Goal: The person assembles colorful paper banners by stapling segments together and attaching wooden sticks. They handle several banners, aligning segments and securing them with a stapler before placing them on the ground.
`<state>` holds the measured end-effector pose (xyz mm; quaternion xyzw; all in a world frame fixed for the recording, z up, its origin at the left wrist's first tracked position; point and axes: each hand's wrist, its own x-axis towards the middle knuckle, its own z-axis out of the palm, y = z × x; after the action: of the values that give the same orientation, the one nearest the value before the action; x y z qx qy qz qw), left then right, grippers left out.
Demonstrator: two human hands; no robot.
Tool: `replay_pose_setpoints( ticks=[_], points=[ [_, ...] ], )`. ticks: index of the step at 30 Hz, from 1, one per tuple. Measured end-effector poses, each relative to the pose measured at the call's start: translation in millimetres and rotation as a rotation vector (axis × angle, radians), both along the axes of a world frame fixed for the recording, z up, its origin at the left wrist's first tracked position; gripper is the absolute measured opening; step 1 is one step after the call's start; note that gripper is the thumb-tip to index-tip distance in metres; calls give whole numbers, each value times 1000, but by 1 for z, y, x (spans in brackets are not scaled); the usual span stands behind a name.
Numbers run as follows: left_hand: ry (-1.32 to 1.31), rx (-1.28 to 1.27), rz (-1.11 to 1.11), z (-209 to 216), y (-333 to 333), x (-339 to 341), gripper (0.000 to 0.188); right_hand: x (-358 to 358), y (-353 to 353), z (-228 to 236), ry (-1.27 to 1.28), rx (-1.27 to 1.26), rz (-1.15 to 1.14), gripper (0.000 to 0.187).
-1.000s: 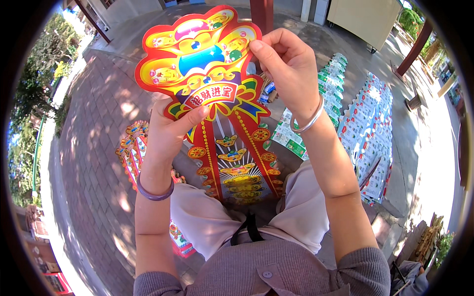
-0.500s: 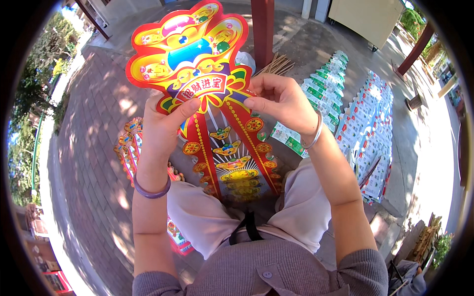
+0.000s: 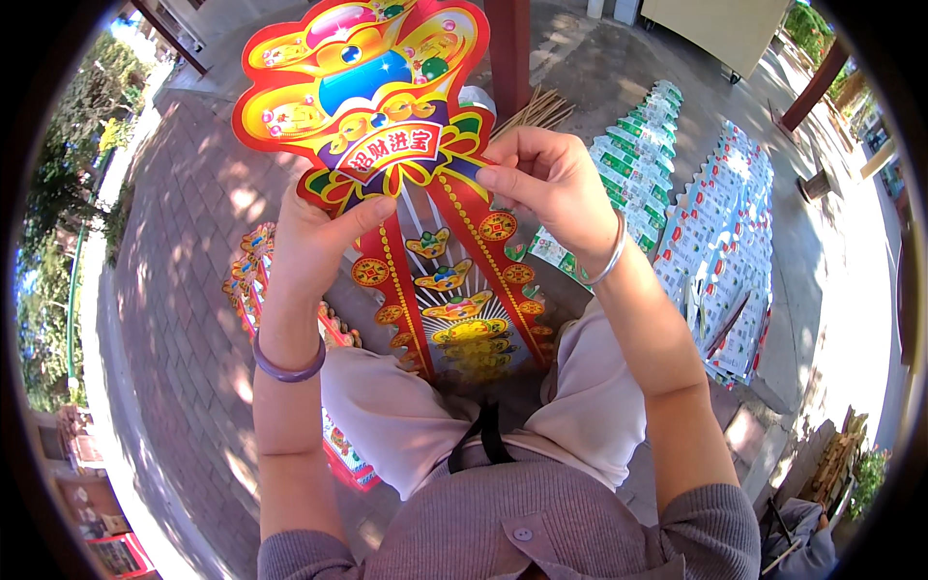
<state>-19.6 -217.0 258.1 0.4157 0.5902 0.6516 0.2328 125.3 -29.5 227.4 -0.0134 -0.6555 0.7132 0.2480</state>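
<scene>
A large paper hanging decoration [image 3: 367, 82], red and gold with an ingot-shaped top and a bow, is raised in front of me. Its two red strips with coin shapes run down toward my knees, and a row of small ingot shapes hangs between them. My left hand [image 3: 319, 232] grips the lower left side of the top piece, thumb on the front and fingers hidden behind. At the bow's right edge my right hand [image 3: 551, 184] is closed in a pinch, thumb against the forefinger.
Other red decorations [image 3: 253, 280] lie on the paving at left. To the right are green-and-white printed sheets [image 3: 633, 159] and blue-white ones [image 3: 720, 227], with scissors [image 3: 694, 307] on top. Thin sticks [image 3: 541, 108] lie by a red post [image 3: 509, 58]. Behind stands a wheeled cabinet [image 3: 715, 29].
The decoration's top has shifted a little left and up in the view. My right hand has risen slightly at its edge; both hands keep about the same grip.
</scene>
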Motion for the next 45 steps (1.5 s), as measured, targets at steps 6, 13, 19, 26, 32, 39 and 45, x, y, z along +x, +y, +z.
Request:
replay_pose_setpoints(
  ticks=[6,13,19,26,32,39,45],
  points=[
    [35,-6,45,-3,-3,-8,42,-9,-6,-19,203,12,-140,20],
    [29,33,78,-4,-6,-13,40,1,-7,-40,73,-25,-28,17],
    [-23,55,103,-4,-5,-11,36,1,-12,-38,37,41,-133,16],
    [37,32,124,-3,-5,-13,38,2,-12,-39,36,39,-169,16],
    [41,47,123,-3,-5,-12,37,2,-13,-41,21,90,-194,16],
    [3,68,138,-3,-4,-10,36,1,-10,-44,-21,81,-153,13],
    [14,87,117,-4,-2,-11,36,1,-11,-46,12,47,-170,12]
  ],
)
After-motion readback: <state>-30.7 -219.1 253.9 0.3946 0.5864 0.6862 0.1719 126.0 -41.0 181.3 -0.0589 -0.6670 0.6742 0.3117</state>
